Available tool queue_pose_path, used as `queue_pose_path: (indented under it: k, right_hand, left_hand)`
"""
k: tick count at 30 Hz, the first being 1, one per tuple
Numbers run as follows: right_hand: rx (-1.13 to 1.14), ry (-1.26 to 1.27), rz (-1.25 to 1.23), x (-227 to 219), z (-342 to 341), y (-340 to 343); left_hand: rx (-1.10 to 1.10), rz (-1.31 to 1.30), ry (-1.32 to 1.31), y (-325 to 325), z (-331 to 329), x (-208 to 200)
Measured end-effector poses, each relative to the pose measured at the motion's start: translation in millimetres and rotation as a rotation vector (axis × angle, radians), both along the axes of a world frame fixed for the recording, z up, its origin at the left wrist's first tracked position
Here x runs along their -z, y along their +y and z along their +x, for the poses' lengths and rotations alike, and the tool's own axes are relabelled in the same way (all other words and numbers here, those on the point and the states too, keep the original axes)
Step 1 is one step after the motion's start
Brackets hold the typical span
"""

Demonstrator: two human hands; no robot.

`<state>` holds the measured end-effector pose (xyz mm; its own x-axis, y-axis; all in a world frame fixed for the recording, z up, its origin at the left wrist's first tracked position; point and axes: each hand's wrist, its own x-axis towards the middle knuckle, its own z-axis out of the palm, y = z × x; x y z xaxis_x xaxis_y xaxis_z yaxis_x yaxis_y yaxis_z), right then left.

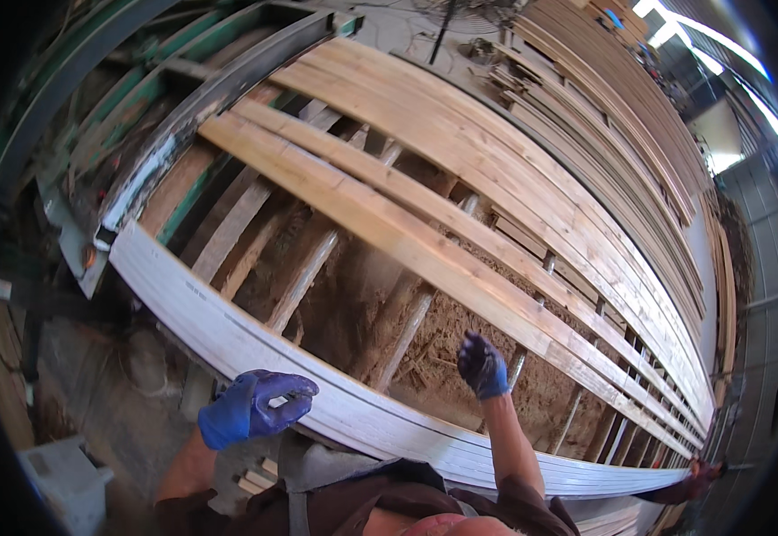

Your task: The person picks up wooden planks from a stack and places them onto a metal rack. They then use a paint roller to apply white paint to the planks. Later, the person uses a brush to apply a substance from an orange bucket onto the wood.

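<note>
My left hand, in a blue glove stained dark, hovers at the near edge of a long white-faced board stack. Its fingers and thumb curve round a gap, and nothing is between them. Above the sawdust is my right hand, also gloved, with its fingers curled in and no object showing in them. Beyond it, two long planks lie side by side across round metal rollers. A wider row of planks lies farther back on the same rollers.
A metal frame with green parts closes off the left end. Stacked boards stretch along the far side. At the far right end, another person's gloved hand is near the boards. A grey plastic container stands at lower left.
</note>
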<state>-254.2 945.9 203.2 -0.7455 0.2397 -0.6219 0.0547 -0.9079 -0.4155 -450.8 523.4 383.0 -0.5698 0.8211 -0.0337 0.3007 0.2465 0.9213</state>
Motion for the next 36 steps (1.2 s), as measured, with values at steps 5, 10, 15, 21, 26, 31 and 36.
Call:
queue_pose_path:
  k: [5,10,15,21,26,31,36]
  right_hand:
    - [-0.048,-0.17,-0.061,-35,32,-28]
    - [0.213,-0.119,0.004,3,-3,11]
    - [0.311,-0.138,0.127,52,-28,62]
    - [0.491,-0.069,0.224,69,-85,109]
    - [0.274,-0.033,0.32,68,-98,163]
    - [-1.205,-0.31,0.497,-27,-50,0]
    - [-1.443,0.083,0.621,70,65,-53]
  left_hand:
    - [0.065,-0.041,-0.137,-23,26,21]
    - [0.078,-0.044,-0.129,-26,32,17]
    - [-0.011,-0.046,-0.334,-32,36,13]
    - [0.058,-0.13,-0.374,-51,47,25]
    - [0.101,-0.326,-0.674,-76,57,30]
    - [-0.089,-0.098,-1.147,-86,101,100]
    - [-0.166,-0.091,-1.131,-58,93,134]
